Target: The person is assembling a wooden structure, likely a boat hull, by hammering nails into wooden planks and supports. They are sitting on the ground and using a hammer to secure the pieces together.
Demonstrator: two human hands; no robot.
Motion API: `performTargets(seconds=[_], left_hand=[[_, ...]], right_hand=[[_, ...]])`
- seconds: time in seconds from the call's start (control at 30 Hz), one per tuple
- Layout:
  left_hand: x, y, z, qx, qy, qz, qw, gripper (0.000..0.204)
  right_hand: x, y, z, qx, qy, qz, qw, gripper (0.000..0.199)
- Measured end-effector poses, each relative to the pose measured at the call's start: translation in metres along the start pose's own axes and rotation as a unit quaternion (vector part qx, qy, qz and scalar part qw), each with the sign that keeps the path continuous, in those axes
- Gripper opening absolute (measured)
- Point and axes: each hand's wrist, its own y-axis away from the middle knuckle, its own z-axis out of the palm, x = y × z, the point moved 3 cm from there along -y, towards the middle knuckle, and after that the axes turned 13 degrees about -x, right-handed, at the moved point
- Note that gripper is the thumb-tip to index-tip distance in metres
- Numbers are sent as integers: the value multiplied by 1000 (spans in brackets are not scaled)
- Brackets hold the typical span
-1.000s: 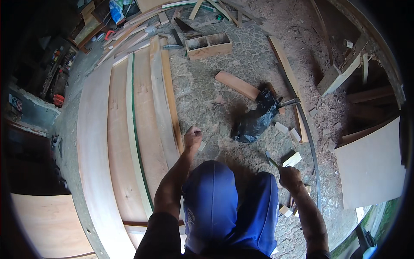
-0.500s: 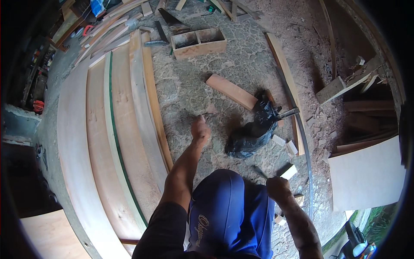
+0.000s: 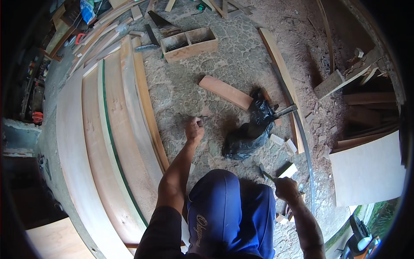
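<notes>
Right hand (image 3: 286, 188) clamped on a flat-bladed tool (image 3: 263, 171)

Far left, the room sinks into shadow; then long pale boards (image 3: 97, 138) lie on the rough, blotchy floor (image 3: 185, 82). Here's the left hand (image 3: 195, 130), fingers curled, a thin dark piece (image 3: 205, 117) by the tips, too small to name; whether that grip has it, I can't tell. Next, a crumpled black bag (image 3: 246, 136). And near right, the tool: greyish blade, greenish handle partly hidden in the fist, just beside a pale block (image 3: 290, 170).
</notes>
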Motion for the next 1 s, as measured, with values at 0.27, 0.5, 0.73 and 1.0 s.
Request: performTargets(seconds=[0.27, 0.5, 0.73, 1.0], left_hand=[[24, -12, 3, -51, -178, -45, 982, 23], [38, -6, 14, -43, -284, 13, 958, 24], [39, 48, -10, -113, 599, -189, 770, 12], [230, 170, -192, -288, 817, 93, 490, 11]], right_hand=[[10, 6, 9, 14, -38, 0, 999, 23], [17, 11, 17, 26, -55, 1, 998, 27], [14, 11, 25, 22, -31, -8, 999, 23], [16, 7, 22, 18, 9, -26, 999, 22]])
